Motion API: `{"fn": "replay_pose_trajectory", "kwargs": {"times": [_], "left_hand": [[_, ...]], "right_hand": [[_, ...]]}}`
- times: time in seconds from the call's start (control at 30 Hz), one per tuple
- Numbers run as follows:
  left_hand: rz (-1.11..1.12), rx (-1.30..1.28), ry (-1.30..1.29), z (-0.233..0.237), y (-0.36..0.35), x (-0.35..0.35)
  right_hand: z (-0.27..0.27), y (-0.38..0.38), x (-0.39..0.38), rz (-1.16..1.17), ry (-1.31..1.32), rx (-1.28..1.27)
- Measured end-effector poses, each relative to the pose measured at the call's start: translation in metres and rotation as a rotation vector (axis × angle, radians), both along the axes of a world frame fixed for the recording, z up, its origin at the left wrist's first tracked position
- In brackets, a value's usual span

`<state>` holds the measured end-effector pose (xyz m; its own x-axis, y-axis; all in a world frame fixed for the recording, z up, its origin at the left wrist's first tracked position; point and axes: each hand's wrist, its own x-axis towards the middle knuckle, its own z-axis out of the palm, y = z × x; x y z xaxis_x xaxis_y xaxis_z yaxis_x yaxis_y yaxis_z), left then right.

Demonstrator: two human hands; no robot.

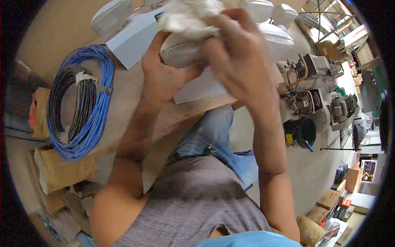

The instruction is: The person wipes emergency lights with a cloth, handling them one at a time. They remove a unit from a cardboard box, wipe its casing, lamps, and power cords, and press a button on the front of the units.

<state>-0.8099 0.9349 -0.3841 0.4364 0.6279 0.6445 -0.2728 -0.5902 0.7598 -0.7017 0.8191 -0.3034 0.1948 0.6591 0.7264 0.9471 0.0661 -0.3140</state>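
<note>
A clear ribbed lamp (181, 52) is held up over the table, with my left hand (164, 76) wrapped round its near and left sides. A crumpled white cloth (187, 16) lies against the lamp's top. My right hand (240, 53), partly blurred by motion, has its fingers closed on the cloth's right side. Beneath both hands, white sheets (138, 39) rest on the wooden table (177, 117). Similar clear lamps stand at the far edge, one at the left (110, 18) and others at the right (275, 40).
Coiled blue cable (108, 70) and black cable (61, 88) lie on the table's left. Brown paper packages (66, 168) sit below them. Machine parts (304, 103) and a dark bucket (302, 132) stand at the right. Boxes (329, 199) are at the lower right.
</note>
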Motion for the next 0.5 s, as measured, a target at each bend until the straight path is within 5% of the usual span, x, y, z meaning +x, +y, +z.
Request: {"fn": "replay_pose_trajectory", "kwargs": {"times": [0.03, 0.13, 0.2, 0.3, 0.33, 0.43, 0.5], "left_hand": [[-0.001, -0.001, 0.000, 0.002, -0.001, 0.000], [0.056, 0.055, -0.003, -0.003, -0.002, 0.005], [-0.140, -0.280, -0.244, -0.018, -0.001, 0.012], [-0.321, -0.404, -0.309, -0.001, -0.009, 0.004], [-0.132, -0.160, -0.122, -0.001, -0.002, 0.005], [-0.133, -0.107, -0.031, 0.014, -0.005, 0.001], [-0.150, -0.103, -0.043, 0.013, -0.004, 0.002]], "right_hand": [[0.001, -0.004, 0.006, -0.079, 0.114, -0.047], [-0.003, 0.002, -0.002, -0.051, -0.084, 0.053], [-0.008, 0.005, -0.025, 0.049, -0.108, 0.122], [-0.008, 0.007, -0.011, 0.028, -0.154, 0.106], [-0.005, -0.002, -0.007, -0.019, -0.103, 0.035], [0.003, -0.014, 0.019, -0.211, -0.016, -0.083], [0.001, -0.014, 0.032, -0.113, -0.042, -0.084]]}}
